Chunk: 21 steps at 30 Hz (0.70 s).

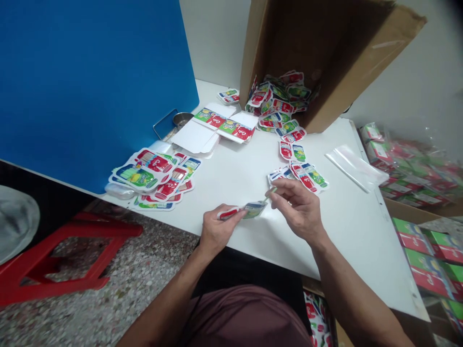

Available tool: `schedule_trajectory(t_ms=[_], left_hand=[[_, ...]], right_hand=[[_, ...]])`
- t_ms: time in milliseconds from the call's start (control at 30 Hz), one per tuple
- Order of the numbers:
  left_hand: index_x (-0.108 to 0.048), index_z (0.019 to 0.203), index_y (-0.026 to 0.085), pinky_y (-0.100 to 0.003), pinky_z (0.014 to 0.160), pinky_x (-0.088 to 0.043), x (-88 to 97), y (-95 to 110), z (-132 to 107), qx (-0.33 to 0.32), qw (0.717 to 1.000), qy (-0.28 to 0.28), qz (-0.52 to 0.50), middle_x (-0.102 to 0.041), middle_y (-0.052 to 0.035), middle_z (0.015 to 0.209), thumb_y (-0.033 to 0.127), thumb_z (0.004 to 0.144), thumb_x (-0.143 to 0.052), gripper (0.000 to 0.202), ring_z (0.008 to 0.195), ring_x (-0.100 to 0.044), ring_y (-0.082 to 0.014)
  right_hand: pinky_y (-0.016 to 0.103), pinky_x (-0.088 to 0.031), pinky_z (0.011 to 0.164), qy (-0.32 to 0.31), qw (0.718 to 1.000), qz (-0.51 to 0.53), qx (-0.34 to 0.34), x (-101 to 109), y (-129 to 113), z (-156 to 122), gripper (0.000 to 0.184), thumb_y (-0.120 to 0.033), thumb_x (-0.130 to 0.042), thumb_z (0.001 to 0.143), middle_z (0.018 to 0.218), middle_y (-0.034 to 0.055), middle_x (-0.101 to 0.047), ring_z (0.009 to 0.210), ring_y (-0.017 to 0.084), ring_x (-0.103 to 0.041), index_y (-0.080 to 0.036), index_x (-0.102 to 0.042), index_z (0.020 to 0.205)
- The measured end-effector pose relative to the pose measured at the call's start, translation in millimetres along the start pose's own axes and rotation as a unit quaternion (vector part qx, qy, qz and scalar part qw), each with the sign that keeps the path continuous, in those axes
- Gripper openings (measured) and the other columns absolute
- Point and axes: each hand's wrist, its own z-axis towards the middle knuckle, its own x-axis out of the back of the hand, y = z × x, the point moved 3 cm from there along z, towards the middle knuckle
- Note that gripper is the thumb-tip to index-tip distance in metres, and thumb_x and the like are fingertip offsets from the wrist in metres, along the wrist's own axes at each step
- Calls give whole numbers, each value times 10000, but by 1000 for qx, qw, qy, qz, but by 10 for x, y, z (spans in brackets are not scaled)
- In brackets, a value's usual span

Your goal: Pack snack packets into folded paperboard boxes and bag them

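Note:
My left hand [217,231] pinches one end of a printed card blank [241,211], red at that end and green-blue at the other. My right hand [298,209] grips the far tip of the same blank between thumb and fingers. Just beyond my right hand lies a small pile of red-and-green card blanks [304,176]. A larger loose pile of similar blanks [155,178] spreads to the left on the white table [343,217]. Neither hand touches either pile.
A cardboard box [318,58] lies on its side, spilling a heap of blanks [278,101]. Flat white-backed cartons [220,126] and a clear plastic bag [356,167] lie on the table. A blue board [90,82] stands left, a red stool [68,255] below, packed cartons [423,255] right.

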Motion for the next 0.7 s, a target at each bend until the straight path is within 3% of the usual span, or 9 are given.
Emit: schedule_trajectory(t_ms=[133, 333, 533, 700], left_hand=[[-808, 795, 146, -250, 648, -537, 2, -1, 9, 26, 999, 1, -24, -789, -38, 760, 336, 783, -865, 199, 687, -697, -168], [-810, 802, 151, -252, 639, -538, 2, -4, 22, 26, 999, -9, -26, -789, -35, 765, 338, 792, -858, 193, 678, -688, -165], [-795, 779, 154, -262, 662, -539, 4, 5, 30, 25, 999, -11, -28, -781, -36, 767, 355, 804, -849, 209, 709, -694, -177], [-808, 819, 160, -270, 694, -547, -7, -23, 32, 29, 999, -27, -29, -791, -41, 801, 370, 822, -832, 212, 740, -705, -184]], right_hand=[[296, -531, 600, 20, 999, 30, -24, -21, 23, 24, 203, -244, -723, 935, 821, 1, -733, 633, 136, -651, -232, -651, 1124], [293, -531, 600, 0, 999, 25, -30, -59, 88, 20, 147, -258, -745, 917, 789, -3, -721, 627, 131, -633, -218, -682, 1043], [272, -532, 531, 49, 996, 62, -42, -13, 72, 59, 124, -270, -758, 904, 763, -4, -712, 578, 123, -628, -211, -715, 1005], [258, -530, 499, 24, 995, 68, -72, -66, 89, 63, 152, -310, -785, 876, 748, -1, -717, 569, 121, -612, -209, -709, 962]])
